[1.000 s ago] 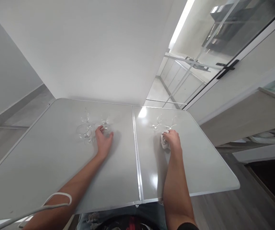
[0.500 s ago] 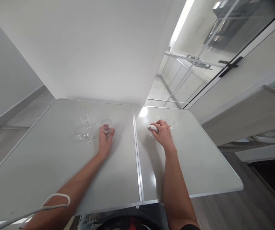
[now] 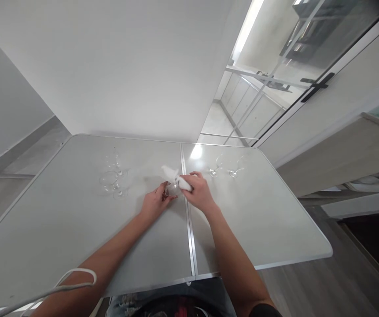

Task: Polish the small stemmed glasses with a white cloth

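Observation:
Near the middle of the table, my left hand is closed around a clear wine glass, which is tilted with its bowl toward the right. My right hand grips a white cloth and presses it at the glass's rim. A loose end of the cloth sticks up to the left, over the glass. The stem and foot are mostly hidden by my left fingers.
Several clear glasses stand close together on the left half of the white folding table. Two wine glasses are upright at the right. A metal seam splits the tabletop. A white cable crosses my left forearm.
My left hand has moved right with the glass and tipped it over. My right hand has come left with the cloth, from beside the right-hand glasses to the held glass.

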`<state>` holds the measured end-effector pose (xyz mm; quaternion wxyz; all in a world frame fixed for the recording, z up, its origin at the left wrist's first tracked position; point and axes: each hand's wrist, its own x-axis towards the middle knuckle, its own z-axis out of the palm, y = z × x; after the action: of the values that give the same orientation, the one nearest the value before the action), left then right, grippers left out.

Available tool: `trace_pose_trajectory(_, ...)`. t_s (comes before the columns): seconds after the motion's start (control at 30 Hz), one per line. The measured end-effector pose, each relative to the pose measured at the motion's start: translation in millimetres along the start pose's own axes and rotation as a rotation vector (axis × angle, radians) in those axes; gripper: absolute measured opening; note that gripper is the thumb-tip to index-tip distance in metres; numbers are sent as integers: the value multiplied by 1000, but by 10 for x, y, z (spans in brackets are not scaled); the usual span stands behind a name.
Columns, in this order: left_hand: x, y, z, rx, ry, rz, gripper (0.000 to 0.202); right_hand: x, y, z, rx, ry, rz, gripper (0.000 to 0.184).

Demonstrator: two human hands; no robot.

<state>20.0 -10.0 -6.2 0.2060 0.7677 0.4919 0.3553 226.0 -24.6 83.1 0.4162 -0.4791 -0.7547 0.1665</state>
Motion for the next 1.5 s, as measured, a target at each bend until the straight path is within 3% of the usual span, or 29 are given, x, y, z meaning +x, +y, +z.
trace_pose_trajectory(0.07,-12,-49,9,42,19,-8,33,-7,-73,5,25,-185,-66,41)
trace_pose_trajectory(0.2,-20,-89,-2,112,7,49,26,-15,-157,-87,119,-388,1,74)
trace_pose_trajectory(0.33,-29,-31,0,89,-30,91,24,2,-156,-139,181,-533,-29,79)
trace_pose_trajectory(0.57,-39,63,46,-2,12,31,32,23,-60,-132,299,-503,-11,62)
trace_pose_trajectory(0.77,7,85,19,-14,-1,24,32,-9,-87,-61,54,-433,-17,49)
trace_pose_trajectory(0.87,26,74,-15,40,7,40,25,-22,-113,-38,-1,-407,19,52)
trace_pose_trajectory(1.0,13,87,-50,82,30,58,25,-11,-99,-90,306,-431,123,63)
trace_pose_trajectory(1.17,-50,168,0,-32,11,64,26,26,-40,-183,579,-378,84,44)
trace_pose_trajectory(1.27,-44,202,42,-94,-5,17,32,32,-38,-170,513,-386,142,41)
trace_pose_trajectory(1.43,11,185,22,-85,-45,-32,26,19,-70,-24,198,-352,201,41)
trace_pose_trajectory(1.5,10,168,2,-70,-25,-18,22,15,-71,9,224,-339,221,41)
